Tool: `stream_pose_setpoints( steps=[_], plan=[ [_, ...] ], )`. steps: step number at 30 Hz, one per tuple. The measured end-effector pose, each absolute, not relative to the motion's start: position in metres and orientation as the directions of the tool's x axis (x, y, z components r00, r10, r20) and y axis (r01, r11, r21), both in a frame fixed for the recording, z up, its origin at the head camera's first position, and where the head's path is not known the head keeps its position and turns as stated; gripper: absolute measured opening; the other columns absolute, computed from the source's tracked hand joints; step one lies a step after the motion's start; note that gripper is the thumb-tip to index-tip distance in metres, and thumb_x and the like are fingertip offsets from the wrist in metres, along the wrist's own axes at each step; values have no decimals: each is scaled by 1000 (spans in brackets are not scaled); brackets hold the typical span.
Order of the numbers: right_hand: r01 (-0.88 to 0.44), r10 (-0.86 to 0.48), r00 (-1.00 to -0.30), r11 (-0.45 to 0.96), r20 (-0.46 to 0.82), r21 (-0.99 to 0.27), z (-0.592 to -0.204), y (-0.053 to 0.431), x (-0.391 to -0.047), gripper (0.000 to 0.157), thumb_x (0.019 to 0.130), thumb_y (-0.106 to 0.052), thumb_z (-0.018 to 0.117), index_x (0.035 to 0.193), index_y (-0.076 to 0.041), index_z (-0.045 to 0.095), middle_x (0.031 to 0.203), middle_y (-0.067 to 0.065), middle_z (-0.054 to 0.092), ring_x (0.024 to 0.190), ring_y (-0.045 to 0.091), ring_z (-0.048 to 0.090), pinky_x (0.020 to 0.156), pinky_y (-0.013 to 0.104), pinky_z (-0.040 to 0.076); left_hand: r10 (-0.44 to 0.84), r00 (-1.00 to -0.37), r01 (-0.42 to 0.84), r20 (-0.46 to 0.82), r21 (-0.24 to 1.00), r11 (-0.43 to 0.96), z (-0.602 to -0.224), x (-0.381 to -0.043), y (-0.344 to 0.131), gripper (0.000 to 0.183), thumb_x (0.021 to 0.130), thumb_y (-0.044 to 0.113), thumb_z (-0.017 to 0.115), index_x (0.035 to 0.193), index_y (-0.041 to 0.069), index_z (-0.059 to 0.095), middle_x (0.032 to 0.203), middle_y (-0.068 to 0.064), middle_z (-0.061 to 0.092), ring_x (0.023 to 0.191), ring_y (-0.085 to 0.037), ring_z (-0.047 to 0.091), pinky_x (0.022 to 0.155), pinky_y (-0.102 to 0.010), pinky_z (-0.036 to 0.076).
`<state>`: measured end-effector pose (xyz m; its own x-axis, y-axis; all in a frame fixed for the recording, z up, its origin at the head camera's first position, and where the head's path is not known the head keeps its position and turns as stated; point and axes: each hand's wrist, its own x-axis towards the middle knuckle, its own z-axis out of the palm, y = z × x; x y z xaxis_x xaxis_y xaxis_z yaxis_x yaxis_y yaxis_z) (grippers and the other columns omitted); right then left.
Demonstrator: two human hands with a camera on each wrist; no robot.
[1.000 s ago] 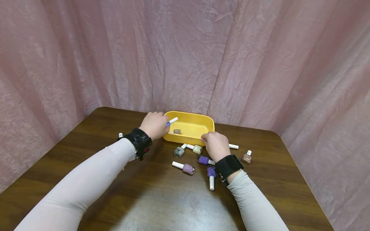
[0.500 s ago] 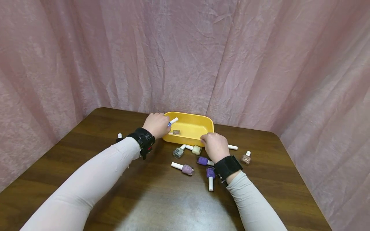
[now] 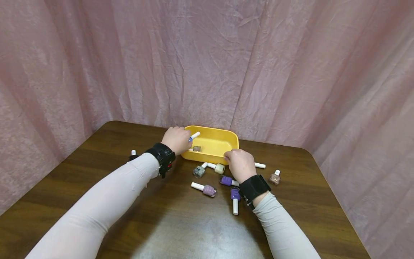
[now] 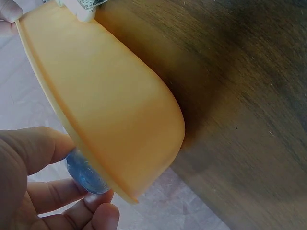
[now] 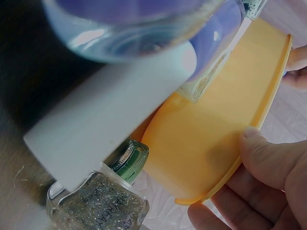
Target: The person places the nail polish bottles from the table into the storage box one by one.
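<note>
In the head view, my left hand (image 3: 177,139) is at the left end of a yellow plastic container (image 3: 215,158). It pinches a nail polish bottle with blue polish (image 4: 86,172) between thumb and fingers, beside the rim; the white cap (image 3: 195,135) points up and right over the inside. My right hand (image 3: 240,163) grips the container's front right rim, thumb on the outer wall and fingers over the edge in the right wrist view. Inside the container lies a glittery brownish nail polish bottle (image 3: 197,148), partly hidden by the left hand.
Several nail polish bottles lie in front: a speckled grey one (image 3: 198,171), a pale cream one (image 3: 219,168), a mauve one (image 3: 209,190), and two purple ones, one nearer (image 3: 235,194). A glittery bottle (image 3: 274,178) sits right. A pink curtain (image 3: 207,64) hangs behind the table.
My left hand has shifted slightly right with the blue nail polish bottle. The right hand keeps its grip on the rim, and the bottles on the table stay in place.
</note>
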<state>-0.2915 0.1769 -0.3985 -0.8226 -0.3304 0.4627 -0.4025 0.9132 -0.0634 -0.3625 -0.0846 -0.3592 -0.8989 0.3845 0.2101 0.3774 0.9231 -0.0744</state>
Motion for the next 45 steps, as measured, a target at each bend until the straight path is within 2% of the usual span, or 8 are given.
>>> stream_pose_setpoints(
  steps=[13, 33, 45],
  plan=[
    [-402, -330, -820, 914, 468, -59, -398, 177, -291, 7, 99, -14, 83, 92, -16, 84, 81, 4, 75, 77, 28, 74, 68, 49, 60, 373, -913, 364, 164, -81, 928, -362, -367, -79, 28, 105, 28, 71, 111, 2, 80, 95, -14, 72, 91, -35, 68, 89, -52, 56],
    [-401, -328, -825, 914, 459, -68, -399, 177, -291, 10, 100, -13, 83, 91, -16, 83, 79, 4, 73, 76, 28, 73, 67, 49, 59, 368, -927, 364, 71, -56, 930, -365, -375, -65, 22, 102, 25, 68, 97, 7, 79, 87, -7, 73, 89, -32, 69, 93, -52, 54],
    [-400, -331, -823, 914, 461, -58, -399, 178, -292, 13, 100, -13, 83, 88, -16, 82, 77, 3, 71, 74, 27, 72, 66, 49, 59, 341, -939, 343, -38, -60, 938, -371, -395, -60, 22, 101, 27, 72, 87, 11, 74, 82, -3, 70, 77, -24, 63, 81, -48, 56]
  ],
)
